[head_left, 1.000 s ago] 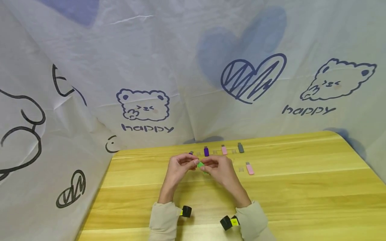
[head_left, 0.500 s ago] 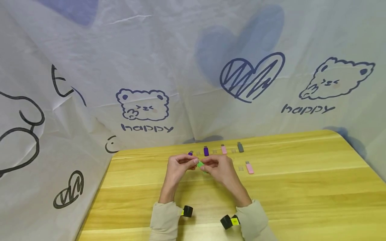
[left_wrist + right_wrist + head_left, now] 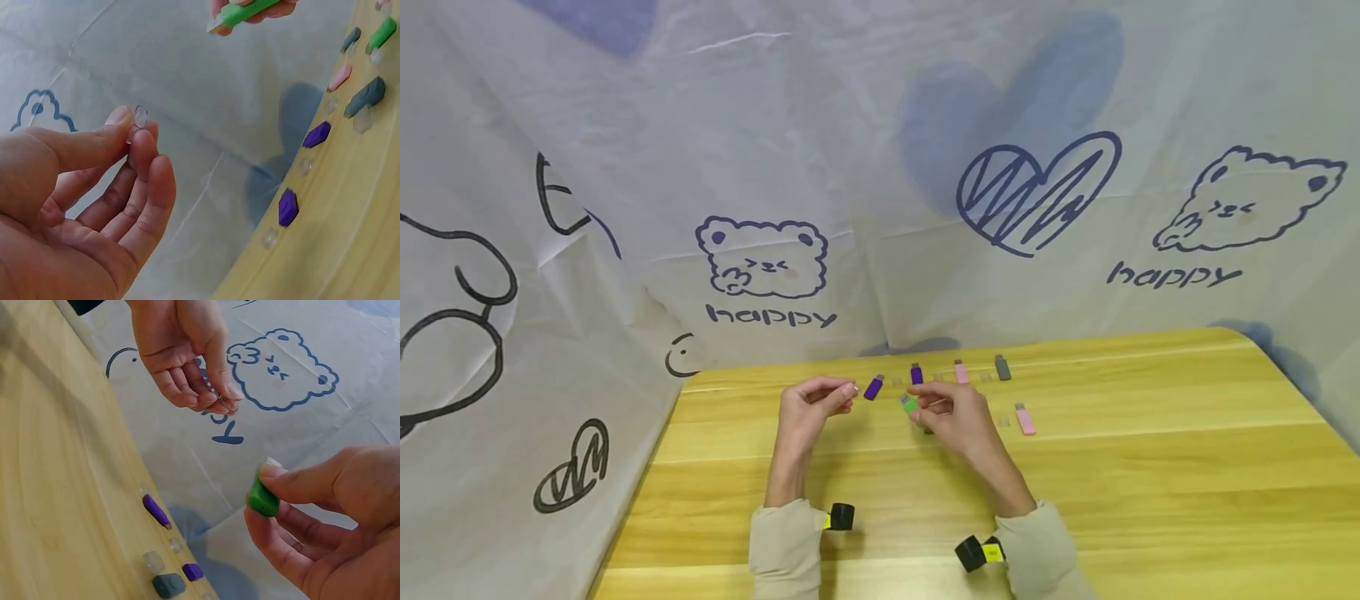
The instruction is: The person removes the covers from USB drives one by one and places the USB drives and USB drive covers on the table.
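My left hand [image 3: 808, 408] pinches a small clear cap [image 3: 140, 116] between thumb and fingertips. In my right hand [image 3: 958, 417] is a green USB flash drive [image 3: 911, 406], pinched by thumb and fingers with its metal plug bare and pointing up and left. Both hands are raised over the table, a short gap between them. Just beyond that gap lies a purple flash drive [image 3: 874, 387], with a second purple flash drive [image 3: 916, 373] to its right. A dark grey flash drive [image 3: 367, 95] lies partly hidden behind my right hand in the head view.
Farther right on the wooden table [image 3: 1135, 467] lie a pink flash drive [image 3: 961, 372], a grey flash drive [image 3: 1003, 367] and a nearer pink flash drive [image 3: 1026, 419]. Clear caps [image 3: 305, 166] lie beside the drives. A printed cloth [image 3: 880, 167] hangs behind the table.
My hands were together at the green flash drive and have come apart. The left hand has moved left with the clear cap, uncovering the nearer purple drive; the right keeps the green drive.
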Action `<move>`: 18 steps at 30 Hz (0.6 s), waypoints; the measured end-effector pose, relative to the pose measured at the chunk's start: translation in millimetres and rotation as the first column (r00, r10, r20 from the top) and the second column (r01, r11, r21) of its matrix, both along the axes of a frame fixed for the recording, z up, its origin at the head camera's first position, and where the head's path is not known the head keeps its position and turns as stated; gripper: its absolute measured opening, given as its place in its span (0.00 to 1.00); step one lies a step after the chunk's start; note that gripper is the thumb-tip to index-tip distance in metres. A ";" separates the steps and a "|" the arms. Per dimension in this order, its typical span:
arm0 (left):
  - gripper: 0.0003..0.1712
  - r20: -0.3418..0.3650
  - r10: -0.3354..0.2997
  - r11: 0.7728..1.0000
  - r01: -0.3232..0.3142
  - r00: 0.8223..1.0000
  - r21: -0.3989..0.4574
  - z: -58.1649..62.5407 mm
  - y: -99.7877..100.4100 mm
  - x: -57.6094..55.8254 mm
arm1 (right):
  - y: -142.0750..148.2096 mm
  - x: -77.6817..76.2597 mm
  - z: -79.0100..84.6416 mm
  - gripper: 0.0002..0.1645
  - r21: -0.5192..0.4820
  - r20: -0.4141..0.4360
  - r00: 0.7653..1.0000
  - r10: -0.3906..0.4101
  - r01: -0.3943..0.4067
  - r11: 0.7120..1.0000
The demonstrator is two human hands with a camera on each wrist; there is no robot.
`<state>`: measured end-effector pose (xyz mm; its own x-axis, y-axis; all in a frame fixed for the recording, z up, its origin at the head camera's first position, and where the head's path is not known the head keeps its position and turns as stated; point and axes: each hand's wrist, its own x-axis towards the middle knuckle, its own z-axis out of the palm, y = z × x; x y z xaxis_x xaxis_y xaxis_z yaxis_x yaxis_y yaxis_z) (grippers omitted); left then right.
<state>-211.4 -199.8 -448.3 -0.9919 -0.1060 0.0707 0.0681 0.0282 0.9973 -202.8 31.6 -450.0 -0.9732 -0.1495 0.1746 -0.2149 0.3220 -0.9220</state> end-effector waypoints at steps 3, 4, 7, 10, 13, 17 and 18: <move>0.08 0.001 0.007 1.000 -0.007 1.000 -0.010 -1.8 -6.1 -0.1 | -3.4 0.4 -3.0 0.13 -0.006 -0.014 1.000 -0.011 0.011 1.000; 0.09 0.006 0.010 1.000 -0.010 1.000 -0.014 -2.7 -7.6 -0.1 | -4.0 0.7 -4.2 0.12 -0.009 -0.015 1.000 -0.019 0.019 1.000; 0.09 0.029 0.026 0.999 -0.025 0.999 -0.020 -4.9 -12.0 0.0 | -6.5 0.9 -9.5 0.10 -0.037 0.003 1.000 -0.030 0.030 0.999; 0.09 0.053 0.042 0.999 -0.041 0.998 -0.020 -6.6 -16.1 -0.3 | -11.6 0.2 -14.8 0.08 -0.077 0.027 0.999 -0.025 0.026 0.997; 0.10 0.063 0.052 0.998 -0.050 0.997 -0.029 -8.5 -19.0 -1.0 | -19.3 -2.4 -20.4 0.07 -0.095 0.041 0.999 -0.016 0.020 0.995; 0.11 0.067 0.061 0.997 -0.058 0.996 -0.051 -13.7 -21.2 -2.3 | -31.9 -9.2 -29.6 0.06 -0.061 0.058 0.998 -0.028 0.032 0.998; 0.11 0.068 0.064 0.996 -0.060 0.996 -0.061 -15.3 -21.6 -2.2 | -35.2 -11.3 -32.3 0.05 -0.037 0.060 0.998 -0.034 0.036 0.999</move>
